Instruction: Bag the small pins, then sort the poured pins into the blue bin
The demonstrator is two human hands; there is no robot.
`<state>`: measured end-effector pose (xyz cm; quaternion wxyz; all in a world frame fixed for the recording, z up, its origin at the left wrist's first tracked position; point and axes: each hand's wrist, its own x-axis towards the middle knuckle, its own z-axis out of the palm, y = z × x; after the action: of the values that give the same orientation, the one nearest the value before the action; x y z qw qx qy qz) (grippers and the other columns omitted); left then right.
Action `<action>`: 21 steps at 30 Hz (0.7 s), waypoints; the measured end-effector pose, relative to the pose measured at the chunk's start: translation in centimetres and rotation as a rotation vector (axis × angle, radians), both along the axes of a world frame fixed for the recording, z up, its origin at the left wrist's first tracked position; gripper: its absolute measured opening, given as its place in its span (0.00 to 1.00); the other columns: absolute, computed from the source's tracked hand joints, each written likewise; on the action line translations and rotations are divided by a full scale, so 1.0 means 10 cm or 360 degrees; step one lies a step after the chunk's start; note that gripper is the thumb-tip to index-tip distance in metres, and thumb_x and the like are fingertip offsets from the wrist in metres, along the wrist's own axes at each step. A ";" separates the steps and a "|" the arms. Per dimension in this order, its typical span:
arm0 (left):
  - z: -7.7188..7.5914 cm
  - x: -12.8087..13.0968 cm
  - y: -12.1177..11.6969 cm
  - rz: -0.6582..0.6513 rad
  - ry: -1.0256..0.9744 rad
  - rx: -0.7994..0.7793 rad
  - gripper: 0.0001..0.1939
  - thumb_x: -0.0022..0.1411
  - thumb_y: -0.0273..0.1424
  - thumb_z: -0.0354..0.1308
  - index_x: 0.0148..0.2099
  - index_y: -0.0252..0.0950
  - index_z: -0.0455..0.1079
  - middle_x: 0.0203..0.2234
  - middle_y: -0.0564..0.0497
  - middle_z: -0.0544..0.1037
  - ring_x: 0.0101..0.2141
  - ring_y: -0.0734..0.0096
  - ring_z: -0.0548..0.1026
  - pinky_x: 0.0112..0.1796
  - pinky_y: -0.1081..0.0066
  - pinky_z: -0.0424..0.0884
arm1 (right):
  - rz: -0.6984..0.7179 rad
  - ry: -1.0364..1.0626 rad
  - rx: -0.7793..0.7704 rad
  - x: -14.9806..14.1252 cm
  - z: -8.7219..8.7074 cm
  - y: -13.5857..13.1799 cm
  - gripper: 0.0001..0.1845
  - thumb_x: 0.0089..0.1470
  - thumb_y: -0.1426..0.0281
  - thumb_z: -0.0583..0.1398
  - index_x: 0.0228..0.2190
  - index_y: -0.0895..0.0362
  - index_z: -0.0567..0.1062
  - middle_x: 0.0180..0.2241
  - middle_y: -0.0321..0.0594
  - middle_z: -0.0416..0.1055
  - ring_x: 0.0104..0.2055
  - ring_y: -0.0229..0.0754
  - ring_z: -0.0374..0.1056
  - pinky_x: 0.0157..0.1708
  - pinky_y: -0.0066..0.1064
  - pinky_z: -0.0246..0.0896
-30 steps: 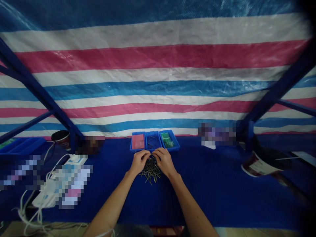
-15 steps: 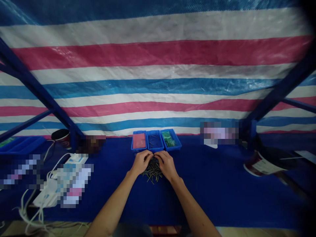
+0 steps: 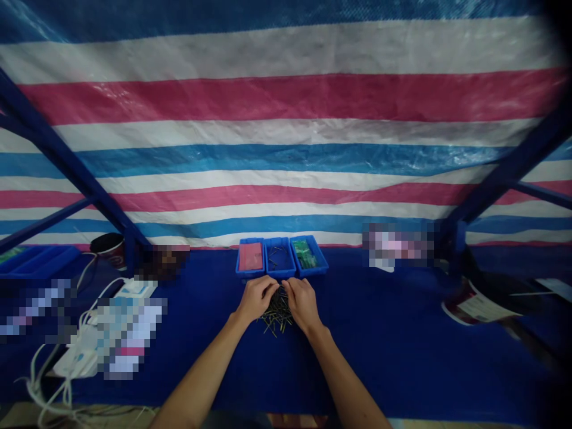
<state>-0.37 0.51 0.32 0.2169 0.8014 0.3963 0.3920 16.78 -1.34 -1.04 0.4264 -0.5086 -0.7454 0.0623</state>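
A pile of thin, dark and brassy metal pieces [image 3: 277, 320], like screws or nails, lies on the blue table. At the pile's far side, my left hand [image 3: 258, 298] is closed in a pinch, its fingertips bent inward. My right hand [image 3: 302, 302] faces it, also pinching, with a small gap between the two sets of fingertips. Whatever sits in either pinch is too small to make out. Just beyond the hands stand three small blue bins: the left bin [image 3: 238, 273] with pink packets, the middle bin [image 3: 280, 274] with a few thin metal pieces, the right bin [image 3: 322, 267] with green packets.
On the left are a white power strip [image 3: 75, 357] with tangled cables, a blue tray [image 3: 58, 262] and a dark round tub [image 3: 109, 250]. Another tub [image 3: 476, 304] stands at the right. A striped tarp [image 3: 286, 155] hangs behind, between blue frame bars [image 3: 71, 167].
My fingertips have drawn slightly apart, and both hands sit a little lower in view. The camera has shifted slightly; the bins and pile look otherwise alike.
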 end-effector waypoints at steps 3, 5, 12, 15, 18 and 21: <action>0.00 -0.02 0.01 0.0049 -0.0027 -0.0050 0.16 0.72 0.36 0.48 0.34 0.35 0.71 0.25 0.51 0.74 0.26 0.72 0.70 0.31 0.73 0.64 | 0.0158 0.0126 -0.0009 0.04 0.02 0.00 0.10 0.69 0.68 0.51 0.42 0.53 0.72 0.35 0.41 0.75 0.37 0.47 0.70 0.39 0.35 0.58; -0.01 -0.03 0.02 0.0091 -0.0039 -0.0075 0.18 0.72 0.37 0.48 0.32 0.35 0.70 0.24 0.51 0.73 0.25 0.72 0.70 0.31 0.73 0.64 | 0.0198 0.0163 -0.0022 0.05 0.02 0.00 0.09 0.68 0.68 0.52 0.44 0.53 0.72 0.36 0.42 0.75 0.38 0.47 0.70 0.40 0.35 0.59; -0.04 -0.04 0.04 0.0095 -0.0045 -0.0113 0.17 0.71 0.38 0.50 0.31 0.35 0.70 0.24 0.53 0.73 0.25 0.73 0.70 0.33 0.74 0.65 | 0.0169 0.0032 -0.0040 0.02 0.05 -0.02 0.13 0.69 0.71 0.50 0.36 0.54 0.73 0.33 0.40 0.74 0.34 0.44 0.69 0.38 0.35 0.56; -0.05 -0.03 0.04 0.0087 -0.0071 -0.0135 0.15 0.71 0.37 0.51 0.33 0.35 0.70 0.25 0.52 0.74 0.27 0.72 0.71 0.33 0.74 0.65 | 0.0156 0.0006 -0.0050 0.03 0.05 -0.02 0.14 0.69 0.71 0.50 0.35 0.55 0.73 0.32 0.40 0.74 0.33 0.44 0.69 0.38 0.35 0.55; -0.05 -0.03 0.04 0.0088 -0.0098 -0.0131 0.15 0.71 0.36 0.51 0.34 0.35 0.71 0.25 0.52 0.74 0.27 0.73 0.71 0.33 0.74 0.65 | 0.0188 0.0051 -0.0046 0.03 0.04 -0.01 0.12 0.69 0.71 0.51 0.39 0.56 0.74 0.34 0.41 0.75 0.34 0.44 0.70 0.39 0.35 0.55; -0.05 -0.03 0.04 0.0106 -0.0106 -0.0119 0.15 0.71 0.36 0.50 0.34 0.35 0.71 0.25 0.53 0.74 0.27 0.73 0.71 0.33 0.74 0.65 | 0.0223 0.0092 -0.0026 0.02 0.03 -0.01 0.11 0.69 0.70 0.52 0.46 0.55 0.74 0.37 0.41 0.76 0.37 0.44 0.70 0.41 0.36 0.56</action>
<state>-0.71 0.93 -0.22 0.2467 0.7656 0.4295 0.4104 17.01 -1.44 -0.78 0.4380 -0.4566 -0.7661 0.1127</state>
